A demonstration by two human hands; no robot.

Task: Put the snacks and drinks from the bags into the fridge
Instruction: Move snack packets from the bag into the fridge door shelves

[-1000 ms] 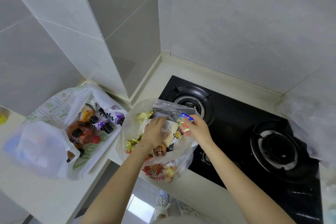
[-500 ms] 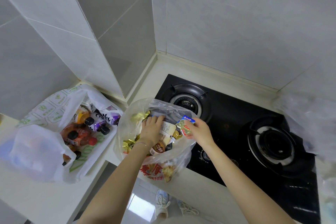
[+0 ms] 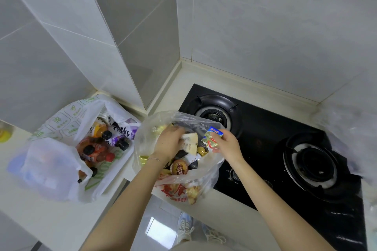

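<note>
Snacks fill the clear plastic bag at the counter's front edge, where the left hand is closed on a pale labelled packet and the right hand, at its 3 o'clock, pinches small colourful packets. At the bag's 9 o'clock a white bag holds drink bottles. Farther off, toward 2 o'clock, lies the black gas hob.

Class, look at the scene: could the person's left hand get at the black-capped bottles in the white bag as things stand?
Probably yes: the white bag gapes open with the bottles exposed on top, but the left hand is closed on a packet.
</note>
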